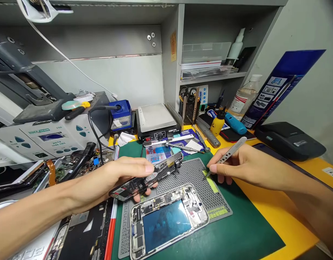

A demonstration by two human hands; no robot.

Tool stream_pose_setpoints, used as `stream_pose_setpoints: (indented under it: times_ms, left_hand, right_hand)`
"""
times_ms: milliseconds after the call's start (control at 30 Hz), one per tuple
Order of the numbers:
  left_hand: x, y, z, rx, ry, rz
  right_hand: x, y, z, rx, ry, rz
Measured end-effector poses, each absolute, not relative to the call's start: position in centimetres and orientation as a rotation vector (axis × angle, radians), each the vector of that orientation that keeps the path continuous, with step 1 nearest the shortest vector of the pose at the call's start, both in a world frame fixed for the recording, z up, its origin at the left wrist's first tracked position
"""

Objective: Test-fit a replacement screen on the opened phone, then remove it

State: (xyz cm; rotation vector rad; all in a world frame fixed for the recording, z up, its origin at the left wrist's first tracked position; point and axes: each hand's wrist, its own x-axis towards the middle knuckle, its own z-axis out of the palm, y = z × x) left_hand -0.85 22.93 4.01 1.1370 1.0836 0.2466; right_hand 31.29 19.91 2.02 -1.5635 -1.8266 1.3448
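Metal tweezers (232,150) sit pinched in the right hand's (238,167) fingers, tips over the grey mat (188,172). The left hand's (125,168) fingers grip a tilted dark panel (164,169) just beyond the opened phone (199,209), which lies on that mat; a slackened grip could drop the panel against exposed circuitry (156,204).

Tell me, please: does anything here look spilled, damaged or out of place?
No spill shows. The white tissue in front of the blue box looks untidy, all crumpled. The phone body lies uncovered, inner parts bare; I cannot tell whether anything is damaged.
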Motion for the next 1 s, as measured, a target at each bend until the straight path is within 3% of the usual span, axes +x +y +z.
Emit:
stream_pose_setpoints:
  times_ms: [1000]
  left_hand:
    - [-0.4, 23.8, 4.7, 1.216, 0.965, 0.11]
  right_hand:
    - [29.7, 19.0, 1.2, -1.516, -1.646, 1.285]
